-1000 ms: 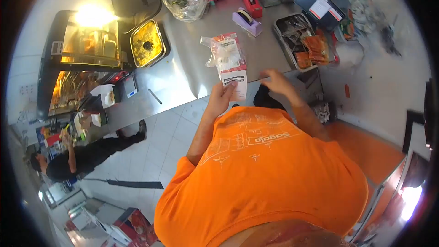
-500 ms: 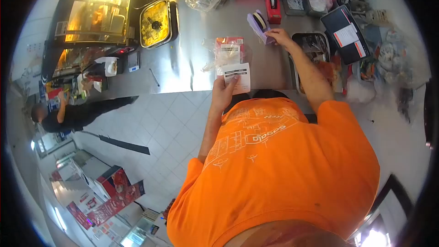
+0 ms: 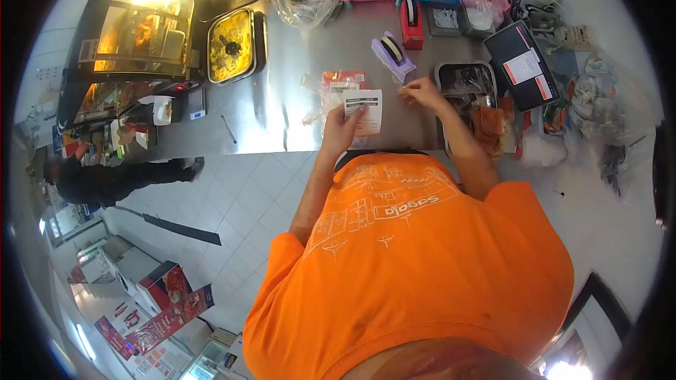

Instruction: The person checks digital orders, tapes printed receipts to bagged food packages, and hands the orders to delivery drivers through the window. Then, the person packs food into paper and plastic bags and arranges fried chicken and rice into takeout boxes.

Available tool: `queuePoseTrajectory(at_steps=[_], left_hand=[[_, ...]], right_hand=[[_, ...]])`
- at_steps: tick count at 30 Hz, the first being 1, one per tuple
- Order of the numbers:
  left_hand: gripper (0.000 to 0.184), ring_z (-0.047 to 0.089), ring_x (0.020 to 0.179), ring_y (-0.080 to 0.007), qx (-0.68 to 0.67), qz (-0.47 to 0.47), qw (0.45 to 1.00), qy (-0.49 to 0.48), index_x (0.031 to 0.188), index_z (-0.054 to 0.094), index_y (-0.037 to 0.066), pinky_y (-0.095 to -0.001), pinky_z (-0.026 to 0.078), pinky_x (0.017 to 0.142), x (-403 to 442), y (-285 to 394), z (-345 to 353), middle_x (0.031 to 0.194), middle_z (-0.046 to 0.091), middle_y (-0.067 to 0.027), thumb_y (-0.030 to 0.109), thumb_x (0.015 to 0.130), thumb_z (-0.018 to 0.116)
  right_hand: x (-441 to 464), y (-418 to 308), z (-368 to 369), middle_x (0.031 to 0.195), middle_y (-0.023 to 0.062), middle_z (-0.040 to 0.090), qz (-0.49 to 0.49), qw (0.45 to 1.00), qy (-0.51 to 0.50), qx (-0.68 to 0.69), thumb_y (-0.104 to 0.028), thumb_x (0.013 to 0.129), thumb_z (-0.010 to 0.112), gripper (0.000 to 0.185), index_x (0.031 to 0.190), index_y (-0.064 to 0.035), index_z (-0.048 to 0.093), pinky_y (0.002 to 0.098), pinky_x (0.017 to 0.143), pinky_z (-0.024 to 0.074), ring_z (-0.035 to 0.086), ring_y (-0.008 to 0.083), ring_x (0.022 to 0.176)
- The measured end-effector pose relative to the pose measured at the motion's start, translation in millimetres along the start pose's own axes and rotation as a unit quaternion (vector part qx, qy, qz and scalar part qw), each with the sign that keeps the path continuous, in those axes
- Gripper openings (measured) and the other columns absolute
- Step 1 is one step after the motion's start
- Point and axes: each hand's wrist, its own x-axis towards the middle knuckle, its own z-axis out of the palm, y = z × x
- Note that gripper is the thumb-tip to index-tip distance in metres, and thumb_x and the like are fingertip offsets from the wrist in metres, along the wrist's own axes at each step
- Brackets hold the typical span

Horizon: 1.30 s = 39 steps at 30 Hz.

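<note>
1. The left hand (image 3: 340, 131) pinched a printed white slip (image 3: 367, 118) between thumb and fingers; the slip partly covered a red-labelled packet (image 3: 343, 78) near the front edge of the steel counter (image 3: 282, 56).
2. The right hand (image 3: 424, 93) was just beside the near end of a purple tape dispenser (image 3: 396, 60); its fingertips were drawn close, though whether they pinched any tape could not be told.
3. A red dispenser (image 3: 412, 34) stood beyond the purple one; a metal tray (image 3: 438, 74) of packets sat partly beneath the right forearm.
</note>
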Motion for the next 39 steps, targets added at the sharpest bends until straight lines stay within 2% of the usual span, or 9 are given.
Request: queuePoseTrajectory(at_steps=[4,7,10,17,23,26,29,33,39], left_hand=[[0.029,0.067,0.083,-0.0135,0.048,-0.002,0.998,-0.046,0.111,0.069,-0.005,-0.0307,0.054,0.074,12,-20,-9,0.098,0.074,-0.0107,0.021,0.097,0.066],[0.031,0.067,0.082,-0.0138,0.07,-0.035,0.995,-0.056,0.109,0.069,-0.006,-0.0312,0.053,0.073,16,-13,-13,0.095,0.074,-0.0111,0.022,0.097,0.067],[0.035,0.067,0.082,-0.0149,0.05,-0.047,0.997,-0.036,0.107,0.068,-0.009,-0.032,0.054,0.072,6,-16,-21,0.093,0.073,-0.0117,0.025,0.097,0.066],[0.046,0.069,0.081,-0.02,0.039,-0.195,0.978,-0.069,0.105,0.068,-0.01,-0.0338,0.057,0.07,-11,-107,-47,0.092,0.071,-0.0143,0.035,0.098,0.065],[0.038,0.07,0.084,-0.0174,-0.068,-0.202,0.972,-0.1,0.106,0.068,-0.009,-0.0308,0.057,0.076,-16,-124,-50,0.096,0.072,-0.0116,0.028,0.101,0.062],[0.033,0.069,0.087,-0.0169,-0.045,-0.156,0.98,-0.112,0.107,0.069,-0.006,-0.0303,0.056,0.081,-25,-115,-53,0.099,0.072,-0.0106,0.025,0.103,0.059],[0.03,0.068,0.092,-0.016,-0.086,-0.184,0.973,-0.112,0.109,0.068,-0.004,-0.0302,0.055,0.084,-26,-126,-56,0.102,0.071,-0.0105,0.024,0.103,0.058],[0.029,0.067,0.096,-0.0157,-0.164,-0.242,0.953,-0.083,0.112,0.066,-0.003,-0.0302,0.055,0.083,-39,-99,-48,0.104,0.07,-0.0101,0.023,0.102,0.059],[0.033,0.067,0.103,-0.0189,-0.156,-0.294,0.936,-0.113,0.119,0.064,-0.001,-0.0304,0.056,0.084,-44,-97,-55,0.11,0.07,-0.0122,0.027,0.103,0.058]], right_hand=[[-56,-75,50,0.098,0.0078,0.076,-0.17,0.865,-0.18,0.436,-0.024,0.09,0.074,0.027,0.105,-0.0005,0.076,0.0308,0.083,0.0532,0.07,0.0159,0.089],[-42,-109,90,0.1,0.0089,0.076,-0.155,0.98,0.058,0.109,-0.029,0.089,0.074,0.032,0.106,-0.0021,0.077,0.0296,0.084,0.0519,0.069,0.0161,0.092],[-4,-131,98,0.102,0.0078,0.077,-0.138,0.979,0.063,0.136,-0.024,0.091,0.073,0.032,0.111,-0.0003,0.075,0.0248,0.083,0.0512,0.069,0.0121,0.09],[86,-69,116,0.122,0.0179,0.067,-0.053,0.981,0.177,-0.058,-0.034,0.083,0.074,0.05,0.124,-0.0067,0.066,0.0452,0.094,0.0493,0.064,0.0351,0.11],[53,-83,83,0.11,0.0184,0.065,-0.337,0.806,0.462,-0.152,-0.031,0.085,0.069,0.045,0.122,-0.0067,0.06,0.0489,0.089,0.049,0.062,0.0392,0.105],[20,-74,38,0.106,0.0195,0.067,-0.136,0.762,0.581,-0.252,-0.029,0.087,0.068,0.039,0.118,-0.0044,0.064,0.0509,0.083,0.0503,0.065,0.0406,0.097],[63,4,-13,0.101,0.013,0.07,-0.001,0.96,0.241,-0.141,-0.039,0.089,0.07,0.038,0.112,-0.0082,0.07,0.0418,0.072,0.0534,0.068,0.0271,0.086],[43,-7,-18,0.087,0.001,0.069,0.015,0.987,0.149,0.055,-0.045,0.086,0.076,0.042,0.111,-0.0109,0.073,0.0269,0.054,0.0496,0.062,0.0103,0.073],[30,-9,-22,0.093,0.0022,0.069,-0.013,0.982,0.062,0.177,-0.035,0.088,0.076,0.034,0.104,-0.0055,0.071,0.0234,0.069,0.05,0.064,0.0105,0.079]])
